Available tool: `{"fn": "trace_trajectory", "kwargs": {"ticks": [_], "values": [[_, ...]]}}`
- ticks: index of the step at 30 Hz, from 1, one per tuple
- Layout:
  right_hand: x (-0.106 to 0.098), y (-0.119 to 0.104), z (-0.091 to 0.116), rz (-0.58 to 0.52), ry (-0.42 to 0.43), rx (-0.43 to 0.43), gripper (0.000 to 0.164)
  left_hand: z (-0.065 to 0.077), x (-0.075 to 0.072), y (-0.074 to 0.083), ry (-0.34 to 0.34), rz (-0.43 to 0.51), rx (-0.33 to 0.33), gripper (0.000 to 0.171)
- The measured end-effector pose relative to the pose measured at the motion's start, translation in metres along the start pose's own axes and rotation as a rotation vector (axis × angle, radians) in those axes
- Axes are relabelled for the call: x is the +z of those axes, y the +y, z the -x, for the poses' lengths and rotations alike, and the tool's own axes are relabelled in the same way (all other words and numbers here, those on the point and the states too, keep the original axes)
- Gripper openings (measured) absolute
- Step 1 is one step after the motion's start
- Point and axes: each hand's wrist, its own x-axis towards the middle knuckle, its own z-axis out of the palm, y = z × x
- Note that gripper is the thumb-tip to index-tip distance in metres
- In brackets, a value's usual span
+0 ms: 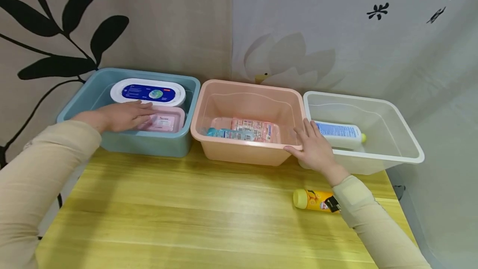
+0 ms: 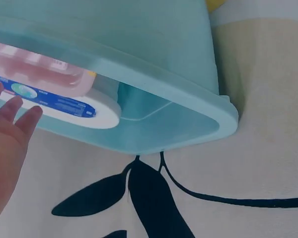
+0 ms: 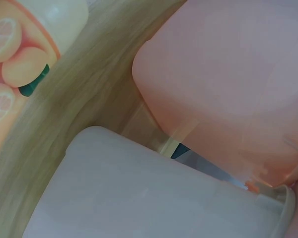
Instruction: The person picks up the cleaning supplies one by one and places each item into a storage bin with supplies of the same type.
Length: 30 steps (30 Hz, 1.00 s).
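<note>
My left hand (image 1: pixel 121 115) reaches into the blue bin (image 1: pixel 145 144), fingers extended over a pink-lidded box (image 1: pixel 175 118); whether it touches the box, I cannot tell. Behind that box lies a white oval-topped tub (image 1: pixel 175 88) with a blue label, also seen in the left wrist view. My right hand (image 1: pixel 316 147) is spread at the adjoining rims of the peach bin (image 1: pixel 242 155) and the whitish bin (image 1: pixel 377 159), holding nothing. Inside the peach bin are a clear blue-capped bottle (image 1: pixel 228 133) and a pink printed packet (image 1: pixel 257 127). A white bottle (image 1: pixel 337 132) with a blue label lies in the whitish bin.
An orange bottle (image 1: pixel 315 201) with a yellow cap lies on the wooden table (image 1: pixel 194 211), partly behind my right sleeve. The three bins stand in a row along the table's back edge, against a patterned curtain (image 1: pixel 179 20).
</note>
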Motion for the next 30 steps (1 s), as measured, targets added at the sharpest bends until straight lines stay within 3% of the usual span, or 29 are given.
{"fn": "trace_trajectory", "kwargs": {"ticks": [6, 13, 20, 25, 30], "values": [[0.0, 0.0, 0.001, 0.001, -0.002, -0.003, 0.077, -0.001, -0.004, 0.006, 0.063, -0.074, 0.009, 0.052], [-0.001, 0.0, 0.001, 0.006, 0.002, -0.003, 0.077, -0.008, -0.006, 0.026, 0.115, -0.074, 0.008, 0.059], [-0.002, -0.001, 0.001, 0.004, -0.008, -0.001, 0.078, -0.013, 0.0, 0.047, 0.164, -0.061, 0.015, 0.063], [-0.003, -0.001, 0.002, 0.002, -0.008, 0.003, 0.077, -0.019, 0.007, 0.06, 0.168, -0.047, 0.048, 0.066], [-0.002, -0.001, 0.002, 0.0, -0.008, -0.001, 0.077, -0.025, 0.016, 0.075, 0.22, -0.046, 0.087, 0.065]]}}
